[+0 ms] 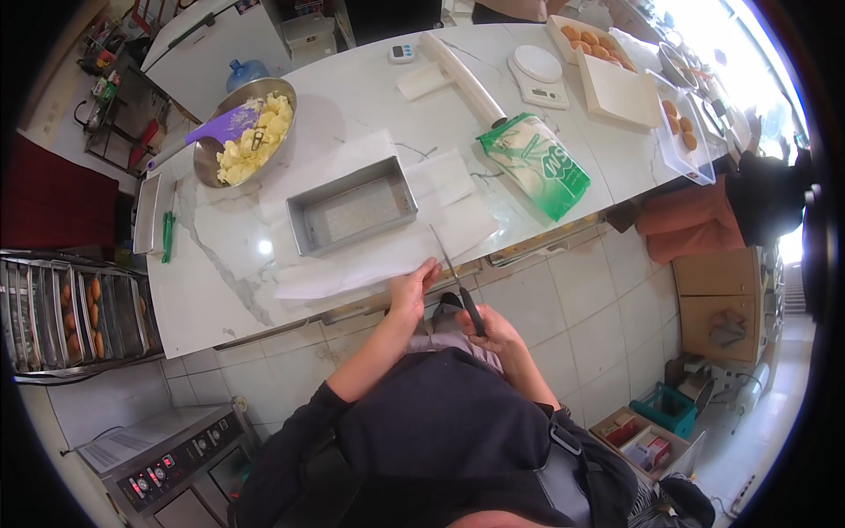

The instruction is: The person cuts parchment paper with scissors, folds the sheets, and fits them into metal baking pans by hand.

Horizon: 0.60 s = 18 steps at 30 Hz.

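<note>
My right hand (493, 330) is wrapped round the black handle of a knife (470, 308), whose thin blade points up and away over the counter edge. Close to its left, my left hand (414, 286) is at the edge of the white paper (352, 272), fingers together; whether it pinches the paper is too small to tell. Behind the paper stands an empty rectangular metal tin (352, 208). More paper sheets lie under and beside the tin. A green and white bag (539, 165) lies to the right.
At the back left, a metal bowl (205, 163) holds yellow dough and a purple spatula (211, 130). A paper roll (464, 81), a timer (401, 55), a scale (539, 77) and boxes of buns (598, 44) stand farther back. Another person (704, 216) is at the right.
</note>
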Tool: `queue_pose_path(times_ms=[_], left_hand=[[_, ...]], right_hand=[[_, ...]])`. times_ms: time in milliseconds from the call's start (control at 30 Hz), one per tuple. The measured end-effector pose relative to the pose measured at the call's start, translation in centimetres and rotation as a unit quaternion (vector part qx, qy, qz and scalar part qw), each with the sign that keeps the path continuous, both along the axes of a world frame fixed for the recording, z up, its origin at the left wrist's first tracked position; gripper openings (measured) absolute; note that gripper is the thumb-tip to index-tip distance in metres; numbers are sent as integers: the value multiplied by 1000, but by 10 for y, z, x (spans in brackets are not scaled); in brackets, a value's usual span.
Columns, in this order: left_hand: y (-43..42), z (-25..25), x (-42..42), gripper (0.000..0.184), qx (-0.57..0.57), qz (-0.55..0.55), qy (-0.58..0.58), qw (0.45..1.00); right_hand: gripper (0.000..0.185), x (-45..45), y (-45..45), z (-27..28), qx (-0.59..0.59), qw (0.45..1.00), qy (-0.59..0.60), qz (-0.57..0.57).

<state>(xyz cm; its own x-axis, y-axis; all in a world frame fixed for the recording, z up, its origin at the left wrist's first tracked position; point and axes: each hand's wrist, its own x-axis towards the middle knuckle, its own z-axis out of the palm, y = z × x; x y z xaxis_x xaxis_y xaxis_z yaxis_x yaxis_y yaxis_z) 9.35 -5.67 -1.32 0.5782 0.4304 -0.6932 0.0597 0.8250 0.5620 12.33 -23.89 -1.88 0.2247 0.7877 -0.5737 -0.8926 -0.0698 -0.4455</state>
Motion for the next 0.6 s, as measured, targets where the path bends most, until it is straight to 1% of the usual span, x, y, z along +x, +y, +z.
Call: queue_pose_path(times_ms=[67, 167, 267, 367, 467, 567, 600], left_hand=[[2, -1, 0, 26, -10, 2, 3, 1000], [1, 3, 0, 26, -7, 4, 1, 1000], [0, 8, 0, 26, 0, 4, -4, 1000], [1, 9, 1, 26, -2, 9, -6, 1000], [2, 6, 1, 26, -4, 13, -8, 1000], [-2, 9, 0, 26, -3, 10, 0, 1000], [-3, 10, 0, 26, -2, 7, 5, 1000]], right_hand=[[32, 2, 1, -3, -34, 999, -22, 28], [32, 0, 5, 6, -18, 1000, 15, -17], [32, -6, 16, 7, -3, 996, 12, -89], [32, -2, 20, 4, -10, 998, 8, -62], [29, -5, 25, 7, -56, 996, 24, -72], [23, -7, 28, 4, -27, 993, 43, -107], [22, -6, 31, 10, -38, 993, 42, -102]])
